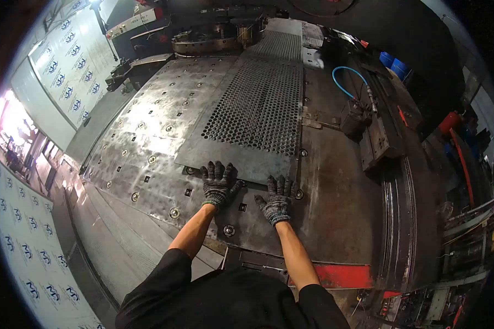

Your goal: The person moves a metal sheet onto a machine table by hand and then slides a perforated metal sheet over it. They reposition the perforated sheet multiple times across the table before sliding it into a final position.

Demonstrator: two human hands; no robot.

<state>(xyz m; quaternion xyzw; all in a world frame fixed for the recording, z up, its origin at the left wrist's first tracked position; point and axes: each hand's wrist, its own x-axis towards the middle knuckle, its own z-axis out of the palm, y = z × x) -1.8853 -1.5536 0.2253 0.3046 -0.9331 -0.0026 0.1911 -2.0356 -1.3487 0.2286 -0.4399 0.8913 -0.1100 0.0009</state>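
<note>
A long perforated metal sheet (235, 158) lies on the steel machine table (123, 151), its rows of round holes running away from me toward the press. My left hand (218, 183), in a dark knit glove, rests with spread fingers on the near edge of the sheet, left of its middle. Near the sheet's right corner, my right hand (278, 199) wears a matching glove. Its fingers are stretched out and their tips touch the sheet's edge. Neither hand is wrapped around anything. The palms hide small parts of the edge and the table.
Round ball supports (174, 213) dot the table. To the right stand a clamp block (357, 118) with a blue hose (343, 69) and a long rail (398, 219). A round tool turret (206, 45) is at the back. Blue drums (399, 68) stand far right.
</note>
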